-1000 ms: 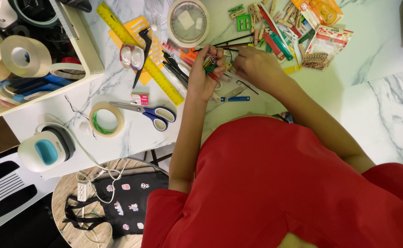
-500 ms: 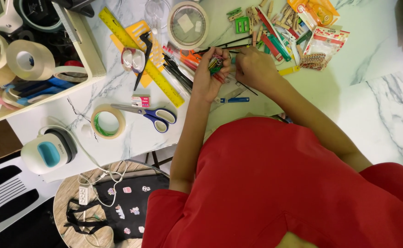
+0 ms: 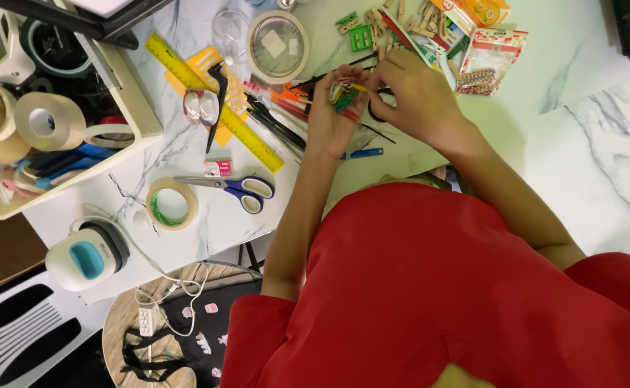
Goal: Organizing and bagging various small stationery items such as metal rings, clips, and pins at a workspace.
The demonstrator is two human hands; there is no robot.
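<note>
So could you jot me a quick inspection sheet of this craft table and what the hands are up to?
Surface: white marble-look table.
Job's things: bundle of small coloured clips, cupped in left hand; right hand picks at it.
Clutter: yellow ruler, blue-handled scissors, tape roll, wooden pegs, tray of tapes.
Grips: both hands closed about the clips.
Cables: white cord running to a power strip.
Surroundings: round stool below.

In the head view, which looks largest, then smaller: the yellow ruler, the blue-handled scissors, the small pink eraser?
1. yellow ruler, clearly the longest.
2. blue-handled scissors, shorter than the ruler.
3. small pink eraser, by far the smallest.
All lie on the same table, so nearness hardly matters.
</note>
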